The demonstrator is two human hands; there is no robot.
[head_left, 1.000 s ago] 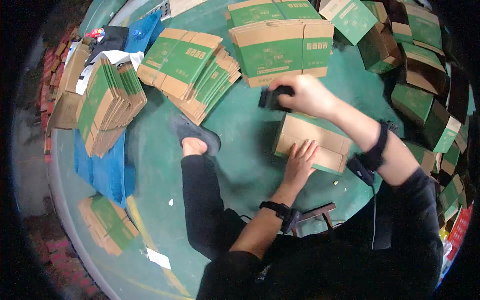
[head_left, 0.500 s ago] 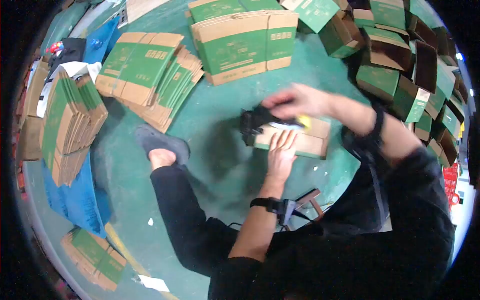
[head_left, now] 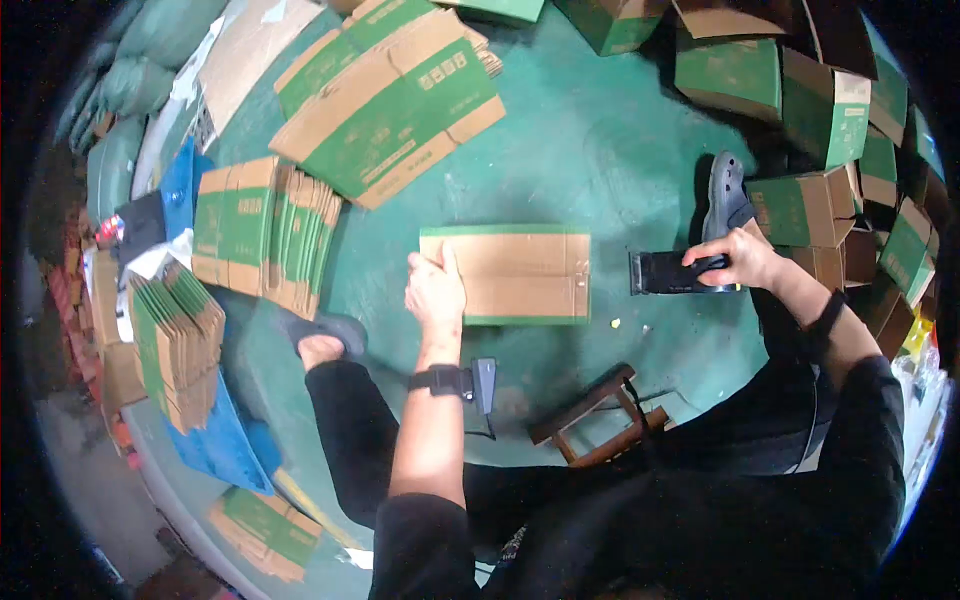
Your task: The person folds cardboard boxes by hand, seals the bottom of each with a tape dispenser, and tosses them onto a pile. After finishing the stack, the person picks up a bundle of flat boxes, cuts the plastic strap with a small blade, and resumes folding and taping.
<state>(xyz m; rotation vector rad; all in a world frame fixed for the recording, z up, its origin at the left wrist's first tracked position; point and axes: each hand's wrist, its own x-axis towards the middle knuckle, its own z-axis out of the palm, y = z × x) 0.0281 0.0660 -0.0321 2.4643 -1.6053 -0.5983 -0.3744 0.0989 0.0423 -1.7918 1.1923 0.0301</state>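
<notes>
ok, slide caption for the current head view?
Left hand on a box, right hand holding a black tape dispenser beside it, flattened cartons nearby.

The box [head_left: 525, 278] is matt cardboard, the stool [head_left: 583, 404] wooden.

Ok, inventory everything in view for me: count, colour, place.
box: 1, brown and green, centre floor
hand tool: 1, black, right of the box, probably a tape dispenser
flat cartons: several stacks, brown and green, left and upper middle
made-up boxes: many, brown and green, right
stool: 1, brown, lower middle
blue panels: at least 2, blue, left
cardboard sheet: 1, brown, upper left
sack-like bundles: several, dark green, far upper left
floor: 1, green, throughout
left hand: 1, bare, at the box's left end
right hand: 1, bare, holding the hand tool
wrist straps: 2, black, one per arm
shoes: 2, grey, left and right
legs: 2, black, lower middle
</notes>
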